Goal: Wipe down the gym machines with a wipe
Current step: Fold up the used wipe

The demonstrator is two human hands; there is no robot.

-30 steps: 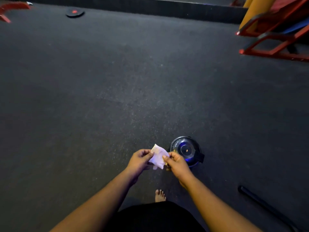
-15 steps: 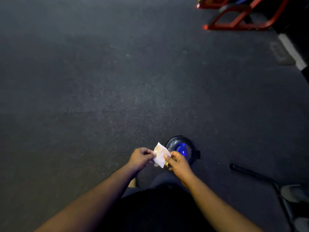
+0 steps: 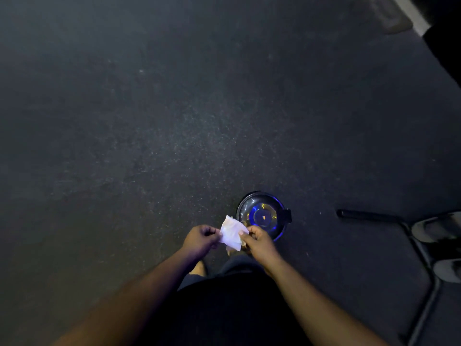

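Grip, both hands: the left hand [image 3: 200, 238] pinches the left edge of the wipe [image 3: 232, 233] with curled fingers; the right hand [image 3: 257, 239] pinches its right edge between thumb and fingertips.

Wipe: white, crumpled, folded small, held in the air between the two hands in front of the person's body, above the floor.

Round container [image 3: 262, 215]: dark, shiny, with blue glints and a small tab on its right side; stands on the floor just beyond the right hand, partly hidden by that hand's fingers and by a corner of the wipe.

Floor [image 3: 154, 126]: dark, speckled, rubbery-looking, dimly lit.

Black metal frame [image 3: 399, 236]: tubular, lying low on the floor to the right, well apart from the hands.

Sandals [image 3: 435, 229]: a dark pair beside the frame at the right edge.

Person: bare forearms, dark clothing at bottom centre.
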